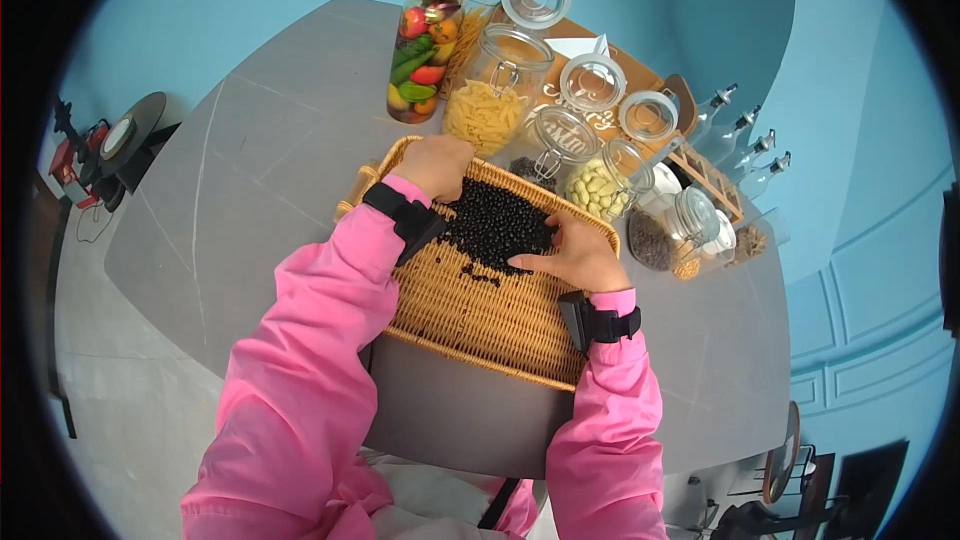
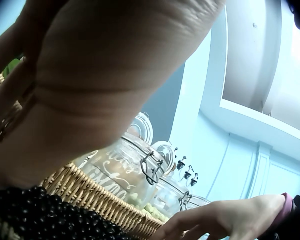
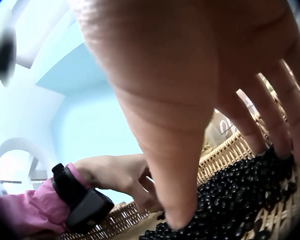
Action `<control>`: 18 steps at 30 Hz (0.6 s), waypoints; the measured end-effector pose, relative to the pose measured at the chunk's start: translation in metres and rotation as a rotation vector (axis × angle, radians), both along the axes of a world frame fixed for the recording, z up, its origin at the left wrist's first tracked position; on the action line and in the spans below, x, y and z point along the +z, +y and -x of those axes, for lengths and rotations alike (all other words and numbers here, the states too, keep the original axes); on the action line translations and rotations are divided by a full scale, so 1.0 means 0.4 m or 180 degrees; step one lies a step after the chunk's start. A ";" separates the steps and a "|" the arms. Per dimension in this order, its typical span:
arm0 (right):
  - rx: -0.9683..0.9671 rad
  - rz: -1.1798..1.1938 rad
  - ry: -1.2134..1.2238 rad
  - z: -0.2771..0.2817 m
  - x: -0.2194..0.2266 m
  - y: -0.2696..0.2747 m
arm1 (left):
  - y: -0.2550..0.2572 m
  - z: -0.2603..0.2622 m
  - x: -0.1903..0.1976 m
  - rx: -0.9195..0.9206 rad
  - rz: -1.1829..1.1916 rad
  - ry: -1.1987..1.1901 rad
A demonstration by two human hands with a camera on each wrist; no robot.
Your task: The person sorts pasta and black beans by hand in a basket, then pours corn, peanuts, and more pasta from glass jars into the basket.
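Toward 12 o'clock inside the wicker basket (image 1: 440, 305) lies a pile of black beans (image 1: 495, 225). At 11 o'clock, the left hand (image 1: 435, 168) reaches down at the pile's edge, its fingers bent — whether they grip any beans, I cannot tell. At 3 o'clock, the right hand (image 1: 582, 255) is loose and spread, thumb and fingertips touching the beans. Just beyond the rim, a pasta jar (image 1: 485, 115) stands at 12 o'clock.
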State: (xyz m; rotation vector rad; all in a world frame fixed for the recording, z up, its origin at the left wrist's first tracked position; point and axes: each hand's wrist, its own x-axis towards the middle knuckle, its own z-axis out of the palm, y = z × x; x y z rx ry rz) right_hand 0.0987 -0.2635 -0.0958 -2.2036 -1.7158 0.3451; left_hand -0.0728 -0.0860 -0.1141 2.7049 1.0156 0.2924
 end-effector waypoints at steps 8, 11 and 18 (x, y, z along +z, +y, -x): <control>-0.0197 -0.0464 -0.0128 -0.019 -0.051 0.013 | -0.024 -0.011 -0.006 -0.0128 -0.0119 0.0109; -0.0331 -0.1072 -0.0105 0.000 -0.013 0.048 | -0.027 -0.009 -0.003 0.0018 -0.0145 0.0054; -0.0131 -0.1306 0.0287 -0.022 -0.054 0.103 | -0.023 -0.012 -0.007 0.0121 -0.0157 0.0021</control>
